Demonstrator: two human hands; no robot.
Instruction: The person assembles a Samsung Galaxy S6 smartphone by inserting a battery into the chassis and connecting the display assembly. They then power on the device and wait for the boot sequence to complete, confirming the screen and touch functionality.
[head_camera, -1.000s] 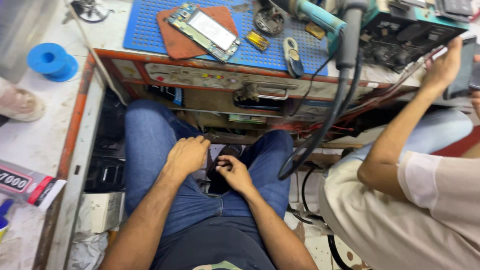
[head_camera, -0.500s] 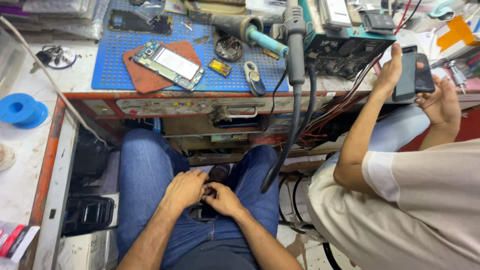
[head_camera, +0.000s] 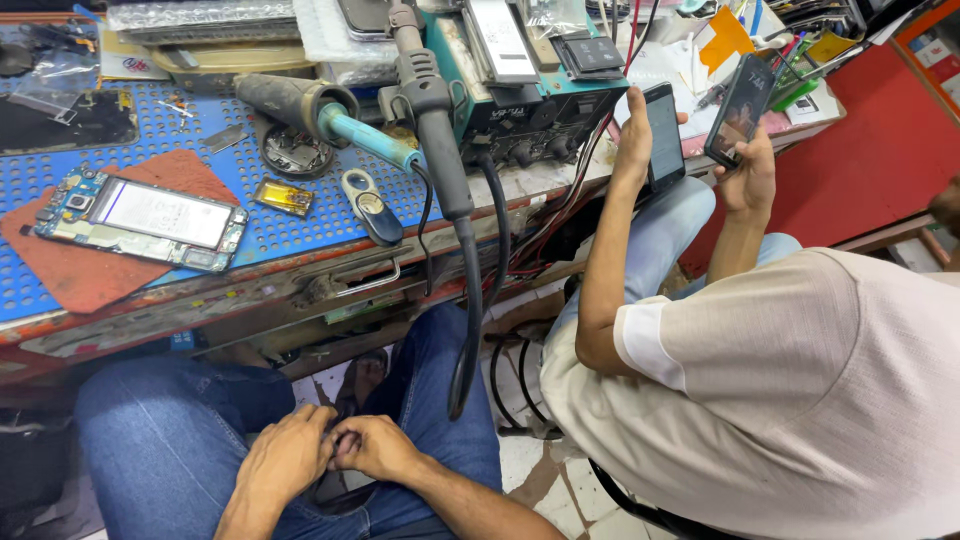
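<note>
My left hand and my right hand rest in my lap between my blue-jeaned thighs. Their fingers are curled and meet over a small dark object, most of it hidden under the hands. Above them is the workbench edge. On the bench, an opened phone with its circuit board exposed lies on a red-brown pad over a blue perforated mat.
A hot-air handle sits in its holder, its black hose hanging down by my right knee. Behind it is a teal rework station. A seated person in a beige shirt on the right holds two phones.
The view has swung right and closer to the bench. My hands stay together in my lap. The person beside me now holds up two phones.
</note>
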